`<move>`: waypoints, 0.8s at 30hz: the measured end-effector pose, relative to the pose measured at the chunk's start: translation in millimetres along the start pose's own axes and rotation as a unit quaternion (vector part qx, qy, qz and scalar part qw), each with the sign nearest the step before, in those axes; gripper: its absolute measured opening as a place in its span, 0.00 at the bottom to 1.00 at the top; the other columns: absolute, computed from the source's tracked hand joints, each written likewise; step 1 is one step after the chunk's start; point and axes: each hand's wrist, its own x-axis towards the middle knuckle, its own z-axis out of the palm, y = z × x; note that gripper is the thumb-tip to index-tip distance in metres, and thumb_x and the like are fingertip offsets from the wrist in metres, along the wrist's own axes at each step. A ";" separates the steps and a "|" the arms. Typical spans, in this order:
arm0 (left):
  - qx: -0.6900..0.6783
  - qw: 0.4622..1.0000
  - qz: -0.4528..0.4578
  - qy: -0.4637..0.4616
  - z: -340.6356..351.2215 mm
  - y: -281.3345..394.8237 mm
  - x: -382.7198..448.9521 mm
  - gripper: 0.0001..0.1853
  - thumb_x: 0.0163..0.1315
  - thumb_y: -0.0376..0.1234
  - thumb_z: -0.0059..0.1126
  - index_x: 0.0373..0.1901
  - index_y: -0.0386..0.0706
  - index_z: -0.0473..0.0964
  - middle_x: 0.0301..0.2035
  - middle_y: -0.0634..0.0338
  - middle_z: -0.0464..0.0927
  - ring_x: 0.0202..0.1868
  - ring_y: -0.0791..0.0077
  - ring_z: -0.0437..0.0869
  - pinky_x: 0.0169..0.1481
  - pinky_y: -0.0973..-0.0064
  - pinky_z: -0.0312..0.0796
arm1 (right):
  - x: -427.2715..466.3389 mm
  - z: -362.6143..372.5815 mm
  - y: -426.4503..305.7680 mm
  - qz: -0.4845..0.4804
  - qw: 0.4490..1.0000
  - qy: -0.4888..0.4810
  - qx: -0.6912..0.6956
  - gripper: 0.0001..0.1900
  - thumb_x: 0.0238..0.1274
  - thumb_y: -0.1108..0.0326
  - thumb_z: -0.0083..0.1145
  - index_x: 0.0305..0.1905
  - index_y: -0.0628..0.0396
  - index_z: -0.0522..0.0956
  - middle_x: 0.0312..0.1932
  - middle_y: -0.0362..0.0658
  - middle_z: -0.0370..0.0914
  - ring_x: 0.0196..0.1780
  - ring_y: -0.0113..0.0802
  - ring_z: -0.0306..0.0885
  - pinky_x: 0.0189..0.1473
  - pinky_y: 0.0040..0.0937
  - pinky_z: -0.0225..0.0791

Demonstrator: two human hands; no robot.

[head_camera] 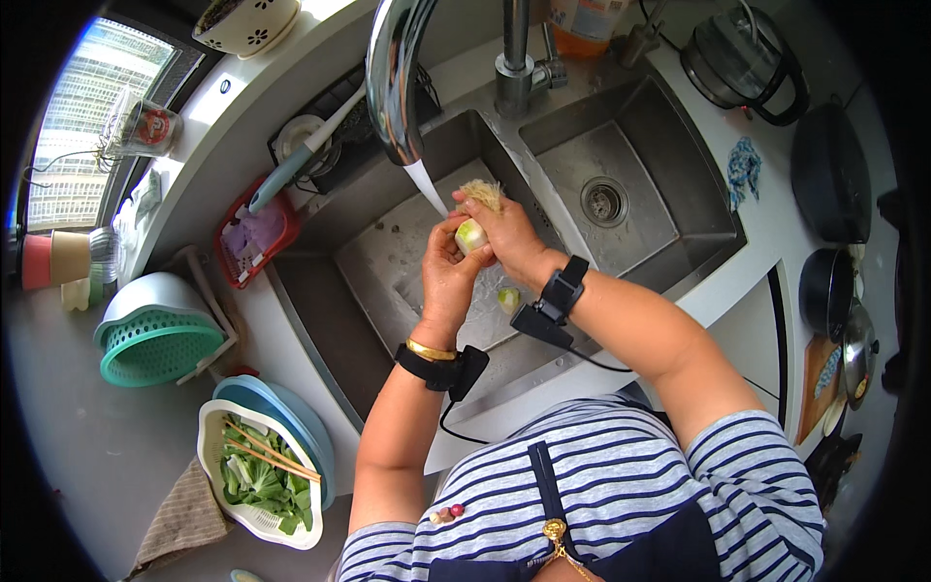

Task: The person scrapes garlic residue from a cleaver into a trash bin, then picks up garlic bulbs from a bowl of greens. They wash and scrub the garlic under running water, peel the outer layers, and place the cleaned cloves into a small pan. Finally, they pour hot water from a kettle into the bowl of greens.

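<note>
My left hand (447, 269) grips a pale green and white vegetable piece (471, 236), which looks like a radish chunk. Against it rests the thumb of my right hand (513, 233), whose fingers hold a tan fibrous scrubber (481, 195), perhaps loofah. Both hands are above the left basin (378, 262) of a steel double sink. Water (427, 188) runs from the chrome faucet (393, 80) just beside my fingertips. Below my right wrist, a second green and white piece (508, 300) lies on the wet basin floor.
The right basin (640, 174) has a drain strainer (604, 201). At left stand a red basket (284, 236), a green colander (160, 356) and a white basket (211, 465) of leafy greens with chopsticks. A kettle (742, 62) and dark pans (829, 174) line the right counter.
</note>
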 end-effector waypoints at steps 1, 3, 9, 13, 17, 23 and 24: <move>-0.021 1.000 0.004 -0.005 0.1 1.0 -0.8 0.22 0.57 0.21 0.55 0.54 0.38 0.64 0.45 0.55 0.75 0.45 0.71 0.78 0.45 0.75 0.76 | 3.8 -2.7 -1.3 0.024 1.000 -0.006 0.013 0.14 0.67 0.62 0.49 0.52 0.58 0.74 0.39 0.43 0.78 0.41 0.28 0.77 0.44 0.26 0.71; -0.050 0.999 -0.020 -0.001 -2.4 4.0 -3.7 0.23 0.57 0.21 0.54 0.55 0.39 0.64 0.46 0.56 0.74 0.46 0.71 0.78 0.44 0.75 0.76 | 8.7 -10.9 -7.1 0.055 0.997 -0.024 0.045 0.15 0.67 0.62 0.49 0.53 0.57 0.73 0.38 0.43 0.78 0.41 0.29 0.77 0.43 0.26 0.71; -0.158 0.986 -0.059 -0.003 -13.6 4.6 -3.4 0.22 0.62 0.29 0.55 0.57 0.41 0.64 0.47 0.56 0.74 0.49 0.69 0.77 0.50 0.73 0.73 | -1.8 -16.1 -20.6 0.033 0.993 -0.103 0.055 0.22 0.70 0.51 0.37 0.55 0.56 0.72 0.46 0.42 0.76 0.48 0.29 0.75 0.51 0.27 0.68; -0.097 0.995 -0.011 0.019 -13.1 -5.2 -1.0 0.21 0.60 0.26 0.55 0.55 0.40 0.66 0.46 0.56 0.75 0.48 0.71 0.77 0.51 0.74 0.72 | -13.4 -10.0 -15.2 -0.001 0.991 -0.132 -0.006 0.19 0.69 0.57 0.41 0.56 0.57 0.72 0.48 0.41 0.76 0.49 0.28 0.74 0.54 0.26 0.66; 0.063 0.993 0.085 0.053 -4.2 -12.8 -2.3 0.21 0.55 0.21 0.57 0.52 0.37 0.67 0.46 0.56 0.74 0.48 0.73 0.76 0.52 0.75 0.72 | -12.3 -1.3 -4.7 -0.028 0.995 -0.060 -0.081 0.17 0.67 0.64 0.48 0.56 0.58 0.72 0.45 0.42 0.77 0.48 0.28 0.75 0.54 0.27 0.66; 0.064 0.994 0.071 0.050 -5.6 -8.8 -1.2 0.22 0.54 0.20 0.59 0.52 0.33 0.67 0.44 0.58 0.75 0.47 0.76 0.75 0.53 0.77 0.70 | -2.4 -7.9 -12.3 0.016 0.992 -0.090 0.085 0.18 0.66 0.60 0.50 0.55 0.58 0.72 0.43 0.43 0.76 0.47 0.29 0.74 0.51 0.28 0.68; 0.073 0.994 0.036 0.072 -8.3 -7.1 0.8 0.22 0.54 0.20 0.59 0.52 0.33 0.67 0.44 0.58 0.75 0.47 0.76 0.75 0.53 0.77 0.70 | -3.8 -11.1 -12.6 0.039 0.987 -0.141 0.068 0.16 0.66 0.60 0.51 0.53 0.57 0.74 0.44 0.42 0.76 0.49 0.30 0.73 0.51 0.28 0.68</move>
